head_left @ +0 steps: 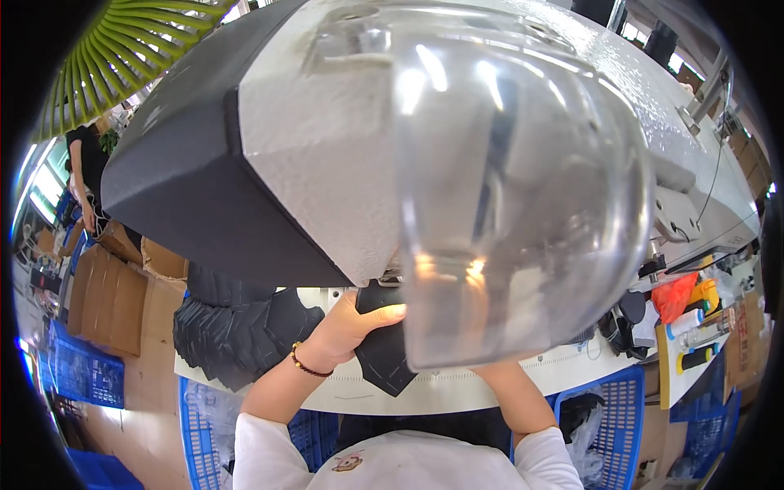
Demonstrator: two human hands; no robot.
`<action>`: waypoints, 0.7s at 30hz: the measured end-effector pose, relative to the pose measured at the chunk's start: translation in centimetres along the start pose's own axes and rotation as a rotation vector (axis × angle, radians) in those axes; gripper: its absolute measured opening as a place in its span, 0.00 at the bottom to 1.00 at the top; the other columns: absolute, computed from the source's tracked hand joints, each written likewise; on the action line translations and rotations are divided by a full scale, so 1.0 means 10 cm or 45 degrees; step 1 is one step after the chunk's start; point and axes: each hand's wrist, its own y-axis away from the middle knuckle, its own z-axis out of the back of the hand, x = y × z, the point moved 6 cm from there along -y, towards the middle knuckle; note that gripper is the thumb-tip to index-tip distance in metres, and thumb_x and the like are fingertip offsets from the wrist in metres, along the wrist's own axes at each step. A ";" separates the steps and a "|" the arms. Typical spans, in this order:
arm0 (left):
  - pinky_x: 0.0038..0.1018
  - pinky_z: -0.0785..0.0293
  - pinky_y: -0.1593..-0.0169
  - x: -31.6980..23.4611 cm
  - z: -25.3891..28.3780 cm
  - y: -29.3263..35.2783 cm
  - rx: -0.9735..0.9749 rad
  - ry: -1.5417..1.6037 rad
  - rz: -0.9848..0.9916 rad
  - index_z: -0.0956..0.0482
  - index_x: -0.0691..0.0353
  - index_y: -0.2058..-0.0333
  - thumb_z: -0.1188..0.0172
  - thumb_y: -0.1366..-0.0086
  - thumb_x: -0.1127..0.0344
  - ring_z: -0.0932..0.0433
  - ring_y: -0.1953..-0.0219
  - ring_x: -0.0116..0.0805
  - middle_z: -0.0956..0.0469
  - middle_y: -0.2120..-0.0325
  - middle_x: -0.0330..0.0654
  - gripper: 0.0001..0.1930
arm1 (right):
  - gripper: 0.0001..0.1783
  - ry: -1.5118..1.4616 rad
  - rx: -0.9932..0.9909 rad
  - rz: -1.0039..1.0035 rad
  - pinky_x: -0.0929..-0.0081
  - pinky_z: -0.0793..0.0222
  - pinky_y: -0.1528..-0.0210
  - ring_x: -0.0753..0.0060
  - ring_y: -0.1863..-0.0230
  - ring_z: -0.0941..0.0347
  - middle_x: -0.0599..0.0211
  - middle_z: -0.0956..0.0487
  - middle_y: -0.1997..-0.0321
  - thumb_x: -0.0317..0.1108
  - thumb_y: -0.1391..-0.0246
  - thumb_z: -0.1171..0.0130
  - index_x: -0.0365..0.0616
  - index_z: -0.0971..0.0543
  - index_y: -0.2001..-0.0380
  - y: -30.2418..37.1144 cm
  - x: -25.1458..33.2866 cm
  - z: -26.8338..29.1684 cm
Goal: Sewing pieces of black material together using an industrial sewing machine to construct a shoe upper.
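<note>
The head view showed a sewing station from close above, with the grey machine head (327, 139) and a clear domed guard (523, 188) filling most of the frame. The left hand (347, 327) lay flat on a black fabric piece (384, 351), thumb and fingers spread and pressing down on it rather than pinching it; the piece lay on the white table (457, 384) with its upper edge directly under the machine head. The right hand was hidden behind the guard; only the right forearm (523, 400) showed, so its grip could not be told. By judgement, the step in hand was positioning the piece at the needle area. The next move would call for steady, flat pressure and alignment of the edge under the machine, with fingers kept away from the needle zone, which was not visible. The piece appeared matte, thin and angular, tapering to a point toward the person. A stack of similar black cut pieces (237, 327) lay to the left on the table, overlapping in a fan. The guard was glossy, rigid and transparent, with bright reflections. Blue plastic crates (621, 408) with open lattice walls stood below the table edge, and cardboard boxes (114, 294) stood on the floor at left.
</note>
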 end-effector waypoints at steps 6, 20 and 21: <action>0.16 0.33 0.69 -0.06 0.04 -0.01 -0.161 -0.274 -0.209 0.32 0.68 0.66 0.42 0.54 0.70 0.30 0.74 0.21 0.29 0.74 0.37 0.16 | 0.12 0.082 0.150 -0.038 0.74 0.38 0.70 0.65 0.71 0.33 0.69 0.28 0.74 0.27 0.75 0.42 0.47 0.27 0.77 -0.01 -0.02 0.01; 0.19 0.33 0.69 -0.36 -0.08 0.02 0.014 -0.241 -0.232 0.30 0.67 0.66 0.44 0.54 0.70 0.30 0.76 0.23 0.28 0.74 0.38 0.14 | 0.09 -0.053 0.115 -0.068 0.73 0.38 0.71 0.63 0.73 0.33 0.65 0.28 0.75 0.23 0.71 0.46 0.42 0.29 0.78 -0.09 0.03 -0.05; 0.19 0.33 0.70 -0.31 0.00 0.00 -0.094 -0.378 -0.079 0.30 0.68 0.67 0.44 0.53 0.70 0.30 0.75 0.23 0.27 0.75 0.39 0.13 | 0.09 -0.050 0.114 -0.067 0.73 0.38 0.71 0.63 0.73 0.33 0.65 0.28 0.75 0.23 0.71 0.46 0.42 0.29 0.78 -0.08 0.02 -0.07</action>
